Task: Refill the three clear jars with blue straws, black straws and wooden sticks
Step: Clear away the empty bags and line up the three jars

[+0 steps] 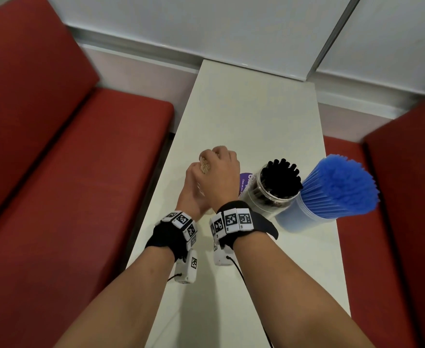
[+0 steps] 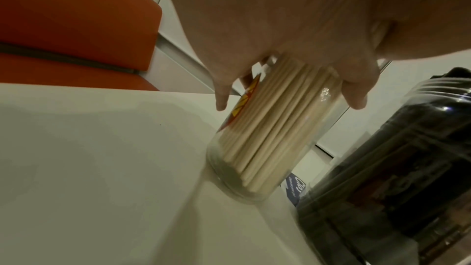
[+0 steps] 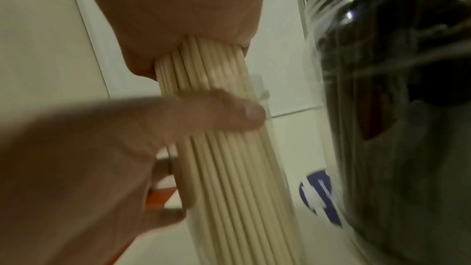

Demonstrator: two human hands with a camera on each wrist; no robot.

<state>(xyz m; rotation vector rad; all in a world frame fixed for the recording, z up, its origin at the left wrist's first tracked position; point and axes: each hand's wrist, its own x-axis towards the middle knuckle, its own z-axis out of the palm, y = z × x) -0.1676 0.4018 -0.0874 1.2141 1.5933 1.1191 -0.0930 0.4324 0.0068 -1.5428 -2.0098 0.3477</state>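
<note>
A narrow white table [image 1: 256,121] is seen running away from the camera to a white panelled wall [image 1: 206,26]; red padded benches [image 1: 55,159] are set along both long sides. A purple sticker [image 1: 246,180] with small white print is stuck on the tabletop, partly hidden behind the jars.

Three clear jars are lined up mid-table. On the right, the jar of blue straws [image 1: 337,187] is packed full, straws fanned wide above the rim. Just left of it, the jar of black straws [image 1: 279,182] is also filled. Further left, the jar of wooden sticks [image 2: 267,128] is held tilted, its base edge on the table.

Both forearms are reached forward, with marker bands worn at the wrists. The right hand [image 1: 221,177] is closed in a fist round the upper part of the stick bundle [image 3: 224,148], from above. The left hand [image 1: 193,189] is wrapped round the jar wall just below, thumb [image 3: 229,112] laid across the front, fingers curled behind.
</note>
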